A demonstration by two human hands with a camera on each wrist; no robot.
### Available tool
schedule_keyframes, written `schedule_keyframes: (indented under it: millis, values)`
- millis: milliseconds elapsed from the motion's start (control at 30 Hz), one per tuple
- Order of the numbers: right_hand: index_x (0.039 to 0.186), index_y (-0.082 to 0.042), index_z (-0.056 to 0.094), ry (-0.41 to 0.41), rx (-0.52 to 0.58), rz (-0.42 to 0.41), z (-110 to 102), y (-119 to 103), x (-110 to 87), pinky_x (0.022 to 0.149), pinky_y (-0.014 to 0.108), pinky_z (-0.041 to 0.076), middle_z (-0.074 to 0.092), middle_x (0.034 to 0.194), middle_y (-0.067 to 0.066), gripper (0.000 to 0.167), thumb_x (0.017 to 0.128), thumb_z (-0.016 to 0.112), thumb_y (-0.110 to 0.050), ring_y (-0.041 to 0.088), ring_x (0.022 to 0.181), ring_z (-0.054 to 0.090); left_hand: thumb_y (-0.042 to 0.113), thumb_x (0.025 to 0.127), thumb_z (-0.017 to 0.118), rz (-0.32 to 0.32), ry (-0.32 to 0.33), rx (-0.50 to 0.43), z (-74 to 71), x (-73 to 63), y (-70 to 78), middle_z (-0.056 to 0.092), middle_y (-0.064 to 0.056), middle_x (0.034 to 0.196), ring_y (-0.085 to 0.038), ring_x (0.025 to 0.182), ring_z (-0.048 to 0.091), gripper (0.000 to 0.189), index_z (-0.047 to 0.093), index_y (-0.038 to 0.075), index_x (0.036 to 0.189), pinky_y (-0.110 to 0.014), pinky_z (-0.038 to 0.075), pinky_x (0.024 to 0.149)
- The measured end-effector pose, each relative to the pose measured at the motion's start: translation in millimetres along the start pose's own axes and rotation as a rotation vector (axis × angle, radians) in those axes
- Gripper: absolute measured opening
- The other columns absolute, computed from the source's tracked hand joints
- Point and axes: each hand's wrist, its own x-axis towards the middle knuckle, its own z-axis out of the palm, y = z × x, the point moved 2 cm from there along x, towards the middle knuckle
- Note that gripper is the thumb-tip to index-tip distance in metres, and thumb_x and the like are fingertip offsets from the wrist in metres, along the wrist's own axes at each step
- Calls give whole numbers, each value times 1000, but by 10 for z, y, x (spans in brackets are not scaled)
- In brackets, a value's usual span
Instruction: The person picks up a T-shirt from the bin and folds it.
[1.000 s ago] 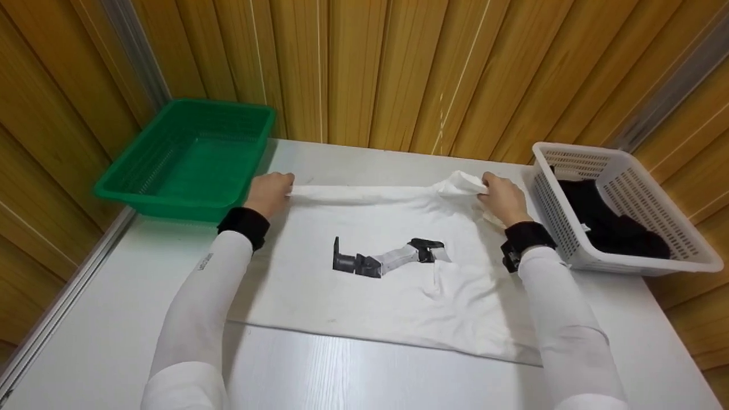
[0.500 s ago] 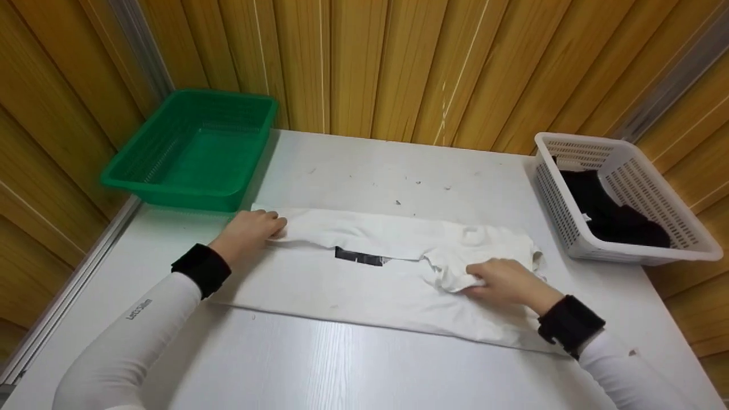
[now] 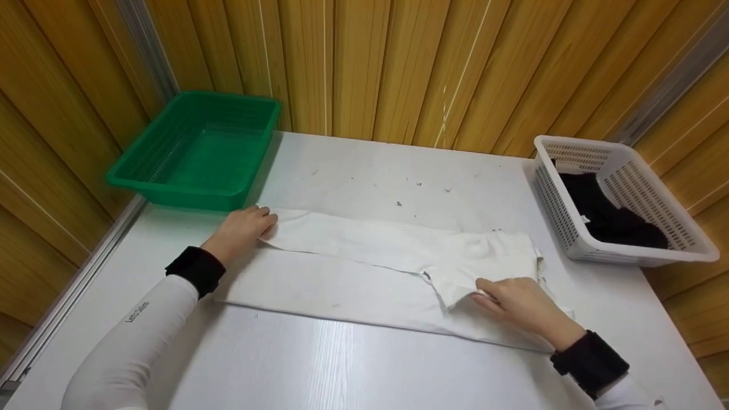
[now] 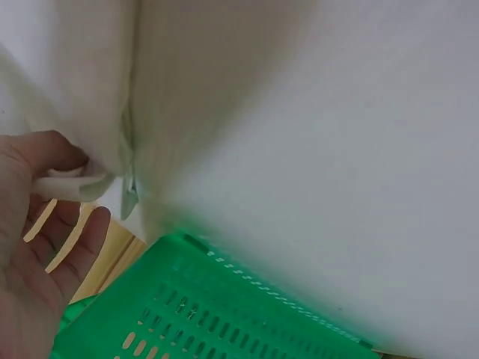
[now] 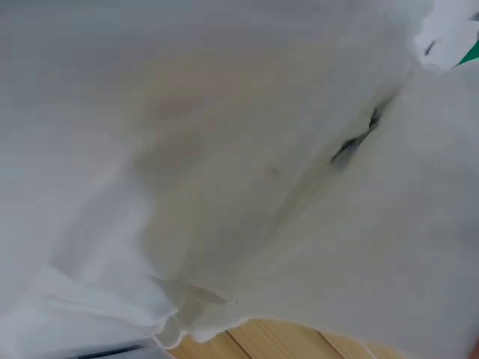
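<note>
While both hands hold it, a white T-shirt (image 3: 364, 267) lies folded lengthwise across the white table (image 3: 342, 364).

Its top half is doubled over toward the person. The left hand (image 3: 242, 230) pinches the folded edge near the green basket (image 3: 196, 151), fingers curled on the cloth; the right hand (image 3: 521, 304) grips the folded flap near the white basket (image 3: 621, 199) holding dark clothing (image 3: 606, 216).

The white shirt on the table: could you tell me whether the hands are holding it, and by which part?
Yes. The left hand pinches the white shirt at the left end of its folded-over edge; the right hand pinches that edge near the right end.
</note>
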Motion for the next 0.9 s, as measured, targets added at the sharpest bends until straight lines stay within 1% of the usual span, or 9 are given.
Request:
schedule_keyframes:
  millis: [133,267,400,467,533,600,733,800,900]
  values:
    - [72,-22,43,-140,19,45,164,-94,-138,52,21,26,29,58,-16,35,91,72,-26,0,53,28,-18,78,65,1,16,-7,38,-36,-16,63,-12,84,-30,77,57,27,56,6,88,-41,52,65]
    - [72,-22,53,-184,59,116,195,-115,-165,53,23,31,28,58,-16,29,98,64,-25,1,54,31,-17,80,65,3,42,76,-25,-6,-13,64,-12,83,-29,78,56,25,56,6,86,-40,49,64]
    - [69,-22,60,-292,176,203,170,-126,-168,56,22,34,28,56,-18,42,108,50,-34,-1,54,34,-16,78,67,24,-2,83,-68,-66,13,60,-9,78,-25,72,52,27,53,8,81,-34,42,61]
    - [61,-23,51,-345,234,248,168,-128,-160,57,20,32,28,55,-19,51,109,44,-39,-2,52,32,-13,78,69,20,-55,40,-108,-108,35,57,-7,74,-22,68,48,28,52,9,79,-31,38,60]
    - [62,-25,49,-331,247,288,155,-122,-141,57,20,30,30,54,-19,50,109,45,-41,-2,51,32,-8,79,73,-7,-100,-8,-168,-129,66,59,-7,72,-21,65,48,24,55,8,80,-30,37,59]
    - [66,-25,48,-256,209,331,138,-104,-113,56,20,30,34,57,-18,43,106,54,-40,-1,53,33,-2,81,76,-54,-144,-12,-244,-116,111,63,-8,74,-22,66,51,19,59,8,81,-31,38,60]
    - [96,-21,62,-121,112,363,126,-94,-71,64,28,45,58,83,-8,18,95,72,-36,9,75,54,4,86,74,-111,-216,39,-371,-82,256,68,-10,76,-26,68,60,10,67,7,79,-36,48,61]
    - [119,-16,63,-127,119,377,143,-108,-75,82,39,53,66,112,3,36,93,74,-39,21,100,63,2,86,72,-115,-229,81,-401,-71,344,67,-9,71,-23,64,60,15,66,8,73,-37,51,59]
    - [146,-9,51,-197,164,395,183,-140,-101,105,63,46,51,152,19,65,95,69,-46,44,136,51,1,83,73,-99,-184,131,-406,-57,487,64,-8,65,-19,59,55,20,63,7,67,-36,50,54]
